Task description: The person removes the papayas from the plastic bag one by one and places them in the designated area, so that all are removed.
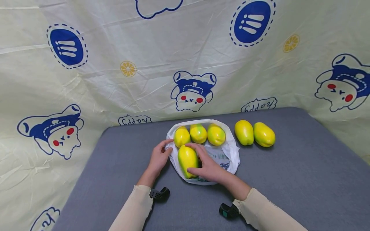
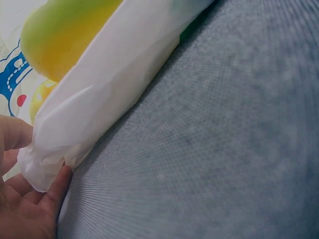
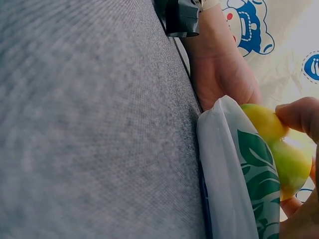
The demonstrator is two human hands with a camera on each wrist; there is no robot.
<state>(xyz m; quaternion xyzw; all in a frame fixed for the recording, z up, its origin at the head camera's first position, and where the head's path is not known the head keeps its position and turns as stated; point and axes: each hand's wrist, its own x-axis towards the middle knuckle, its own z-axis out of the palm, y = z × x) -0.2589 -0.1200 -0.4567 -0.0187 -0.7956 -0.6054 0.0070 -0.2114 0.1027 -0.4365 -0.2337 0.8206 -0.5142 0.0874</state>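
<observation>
My right hand [image 1: 209, 165] holds a yellow-green papaya [image 1: 187, 160] over the near left part of an open white plastic bag [image 1: 232, 154], thumb on the near side and fingers on the far side. At the bag's left rim, my left hand [image 1: 158, 158] grips the plastic; the left wrist view shows the bag's edge [image 2: 42, 172] between its fingers. Three more papayas stand inside along the back: one at left [image 1: 182, 137], one in the middle [image 1: 198, 133], one at right [image 1: 216, 134]. Green leaf print marks the bag's side [image 3: 256, 169] in the right wrist view.
Two papayas lie side by side on the grey table [image 1: 289, 179], right of the bag: one nearer it [image 1: 244, 132], the other farther right [image 1: 264, 134]. A printed cream curtain [image 1: 156, 93] hangs behind the table. Dark wrist devices sit on both arms.
</observation>
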